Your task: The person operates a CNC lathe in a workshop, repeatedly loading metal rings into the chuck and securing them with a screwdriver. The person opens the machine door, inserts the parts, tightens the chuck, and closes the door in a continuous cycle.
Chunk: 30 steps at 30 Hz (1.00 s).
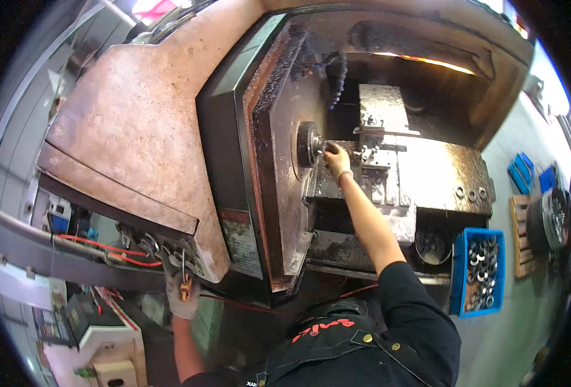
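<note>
My right hand reaches into the lathe, up against the face of the dark round chuck. Its fingers are closed round a small dark round part at the chuck's front; the fingers hide most of that part. My left hand, in a pale glove, is low at the left beside the machine's front panel. It grips an orange-handled tool whose thin metal shaft points up toward the panel. What its tip touches cannot be made out.
A tool post stands just right of my right hand. Several metal rings lie on the bright slide cover. A blue crate of rings stands at the right. The sliding door rises between my arms; a red hose runs at the left.
</note>
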Tool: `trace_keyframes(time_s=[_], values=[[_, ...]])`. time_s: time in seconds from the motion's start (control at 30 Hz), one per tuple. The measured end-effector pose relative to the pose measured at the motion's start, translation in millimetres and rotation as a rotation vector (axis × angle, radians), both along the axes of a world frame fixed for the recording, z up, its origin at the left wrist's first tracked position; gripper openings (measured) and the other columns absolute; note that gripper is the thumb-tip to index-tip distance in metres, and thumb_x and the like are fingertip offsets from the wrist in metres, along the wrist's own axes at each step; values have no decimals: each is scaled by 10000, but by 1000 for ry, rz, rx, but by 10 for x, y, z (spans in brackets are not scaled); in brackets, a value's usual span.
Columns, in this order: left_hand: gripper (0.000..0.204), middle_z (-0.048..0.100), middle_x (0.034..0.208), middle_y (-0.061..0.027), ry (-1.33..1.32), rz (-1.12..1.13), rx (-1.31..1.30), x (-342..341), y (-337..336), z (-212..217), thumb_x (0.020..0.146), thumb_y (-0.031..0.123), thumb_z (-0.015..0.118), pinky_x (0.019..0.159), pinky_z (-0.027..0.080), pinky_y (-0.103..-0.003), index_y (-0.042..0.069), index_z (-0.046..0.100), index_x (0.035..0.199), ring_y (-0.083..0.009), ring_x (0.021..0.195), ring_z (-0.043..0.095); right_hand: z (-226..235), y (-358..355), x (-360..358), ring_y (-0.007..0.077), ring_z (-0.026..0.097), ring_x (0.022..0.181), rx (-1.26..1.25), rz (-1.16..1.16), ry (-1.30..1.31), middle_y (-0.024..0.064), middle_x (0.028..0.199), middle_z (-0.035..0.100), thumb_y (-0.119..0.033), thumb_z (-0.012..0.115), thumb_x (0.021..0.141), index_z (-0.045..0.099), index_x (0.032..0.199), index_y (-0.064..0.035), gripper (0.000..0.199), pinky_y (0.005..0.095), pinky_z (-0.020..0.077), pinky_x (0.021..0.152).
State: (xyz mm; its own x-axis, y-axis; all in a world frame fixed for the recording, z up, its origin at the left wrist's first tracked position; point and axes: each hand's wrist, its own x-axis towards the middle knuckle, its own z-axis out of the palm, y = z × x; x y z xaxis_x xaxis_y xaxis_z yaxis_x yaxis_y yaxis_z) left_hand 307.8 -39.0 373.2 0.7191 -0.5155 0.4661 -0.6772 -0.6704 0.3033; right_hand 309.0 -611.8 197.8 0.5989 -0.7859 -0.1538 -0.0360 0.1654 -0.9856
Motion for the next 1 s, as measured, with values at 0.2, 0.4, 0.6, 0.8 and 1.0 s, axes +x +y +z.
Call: trace_keyframes(time_s=[0.2, 0.4, 0.6, 0.8, 1.0], values=[[358, 560, 1088, -141, 166, 27, -220, -112, -49, -287, 741, 94, 664, 810, 459, -392, 44, 554, 1078, -269, 947, 561, 762, 1730, -1397, 146, 580, 982, 27, 765, -79, 97, 1082, 635, -93, 583, 781, 597, 1146, -14, 374, 292, 472, 860], [447, 512, 1165, -221, -24, -182, 42, -385, -383, 318, 743, 81, 635, 855, 432, -453, 7, 503, 1164, -389, 1027, 522, 804, 3132, -2158, 174, 474, 1164, 42, 962, -71, 139, 1265, 526, -132, 619, 815, 424, 1318, 4, 557, 291, 366, 993], [443, 547, 1131, -219, -69, -284, 73, -359, -422, 590, 734, 92, 602, 896, 405, -436, 29, 527, 1165, -407, 1022, 513, 584, 3661, -2109, 134, 541, 973, 372, 809, -149, 70, 1127, 570, -138, 653, 811, 418, 1313, 3, 572, 281, 456, 836], [509, 586, 1046, -105, 225, -408, -284, -449, -314, 272, 729, 23, 624, 776, 489, -360, 25, 475, 1215, -211, 891, 586, 408, 3749, -2132, 132, 544, 947, 10, 633, -18, 82, 1095, 592, -179, 680, 790, 464, 1256, 43, 559, 273, 450, 831], [517, 593, 1029, -174, 807, -631, -673, -1568, -271, -452, 709, 4, 603, 855, 477, -376, -26, 473, 1209, -244, 999, 581, 765, 3414, -3041, 131, 548, 889, 129, 511, -85, 52, 1020, 619, -165, 649, 788, 496, 1240, 14, 510, 270, 455, 796]])
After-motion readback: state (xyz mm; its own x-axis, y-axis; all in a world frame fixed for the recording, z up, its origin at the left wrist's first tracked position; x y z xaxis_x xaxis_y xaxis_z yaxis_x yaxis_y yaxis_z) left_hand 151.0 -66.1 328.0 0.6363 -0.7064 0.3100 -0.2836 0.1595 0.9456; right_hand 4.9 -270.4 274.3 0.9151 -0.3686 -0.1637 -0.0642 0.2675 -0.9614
